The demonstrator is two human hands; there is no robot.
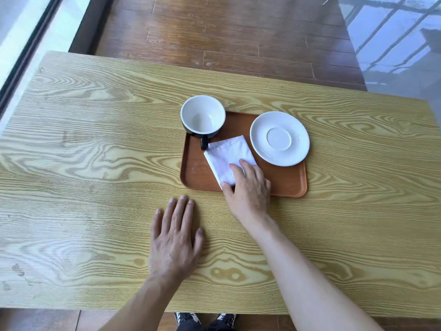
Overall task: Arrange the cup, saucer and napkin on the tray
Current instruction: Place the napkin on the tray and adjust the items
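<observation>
A brown tray point(286, 185) lies on the wooden table. A black cup point(202, 117) with a white inside stands upright on the tray's far left corner, its handle pointing toward me. A white saucer point(279, 138) sits at the tray's far right, overhanging the rim. A folded white napkin point(226, 157) lies askew in the middle of the tray. My right hand point(249, 189) pinches the napkin's near corner between thumb and fingers. My left hand point(175, 237) rests flat on the table, fingers spread, in front of the tray's near left corner.
The light wood-grain table point(95, 151) spreads wide to the left and front of the tray. Beyond its far edge is a dark wooden floor point(226, 32). A window frame runs along the far left. My shoes show below the near edge.
</observation>
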